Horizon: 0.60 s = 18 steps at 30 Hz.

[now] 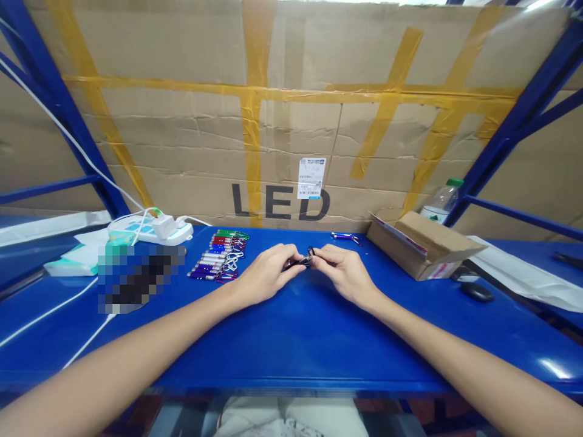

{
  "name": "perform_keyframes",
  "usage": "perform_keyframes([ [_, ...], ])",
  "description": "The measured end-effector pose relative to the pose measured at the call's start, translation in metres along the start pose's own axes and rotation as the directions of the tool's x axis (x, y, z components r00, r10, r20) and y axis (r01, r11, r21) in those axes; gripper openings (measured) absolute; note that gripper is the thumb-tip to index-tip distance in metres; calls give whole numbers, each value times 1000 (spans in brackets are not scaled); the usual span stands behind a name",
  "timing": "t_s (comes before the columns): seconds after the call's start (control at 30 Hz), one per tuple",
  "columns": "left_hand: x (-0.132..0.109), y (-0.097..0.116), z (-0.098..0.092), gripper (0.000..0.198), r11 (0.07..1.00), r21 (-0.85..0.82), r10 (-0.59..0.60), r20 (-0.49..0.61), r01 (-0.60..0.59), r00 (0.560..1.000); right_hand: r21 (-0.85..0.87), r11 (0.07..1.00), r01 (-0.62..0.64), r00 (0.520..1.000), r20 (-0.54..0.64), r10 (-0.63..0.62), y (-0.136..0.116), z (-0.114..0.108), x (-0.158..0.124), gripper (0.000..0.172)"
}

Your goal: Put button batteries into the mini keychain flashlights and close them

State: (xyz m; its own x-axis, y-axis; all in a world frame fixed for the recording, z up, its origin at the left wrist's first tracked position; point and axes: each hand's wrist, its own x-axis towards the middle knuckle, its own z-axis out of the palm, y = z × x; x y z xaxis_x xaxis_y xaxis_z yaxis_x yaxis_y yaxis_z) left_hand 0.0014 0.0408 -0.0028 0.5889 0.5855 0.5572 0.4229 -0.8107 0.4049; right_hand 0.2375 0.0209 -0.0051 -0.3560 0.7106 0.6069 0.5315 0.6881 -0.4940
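Above the middle of the blue table, my left hand (266,273) pinches a small black flashlight (292,264), mostly hidden by the fingers. My right hand (347,273) closes on the dark carabiner clip (311,250) at the flashlight's end, and the fingertips of both hands nearly meet there. To the left of my left hand lies a row of several small metal flashlights (214,256) in green, red, blue, silver and purple, each with a carabiner clip toward the right. A single blue flashlight (344,236) with its clip lies behind my right hand.
An open cardboard box (428,246) stands at the right, near a black computer mouse (476,291) and a plastic bottle (444,200). At the left are a white power strip (182,230), cables and a tissue pack (73,264). A large taped carton (195,139) walls off the back.
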Motion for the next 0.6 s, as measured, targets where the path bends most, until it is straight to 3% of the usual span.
perform_keyframes([
  [0.23,0,-1,-1,14,998,52,14,56,-17,998,-187,977,105,994,-14,-109,3,-1,0,32],
  [0.6,-1,4,-2,24,997,74,4,17,-5,1000,-44,997,-60,996,62,62,-1,-4,2,36],
])
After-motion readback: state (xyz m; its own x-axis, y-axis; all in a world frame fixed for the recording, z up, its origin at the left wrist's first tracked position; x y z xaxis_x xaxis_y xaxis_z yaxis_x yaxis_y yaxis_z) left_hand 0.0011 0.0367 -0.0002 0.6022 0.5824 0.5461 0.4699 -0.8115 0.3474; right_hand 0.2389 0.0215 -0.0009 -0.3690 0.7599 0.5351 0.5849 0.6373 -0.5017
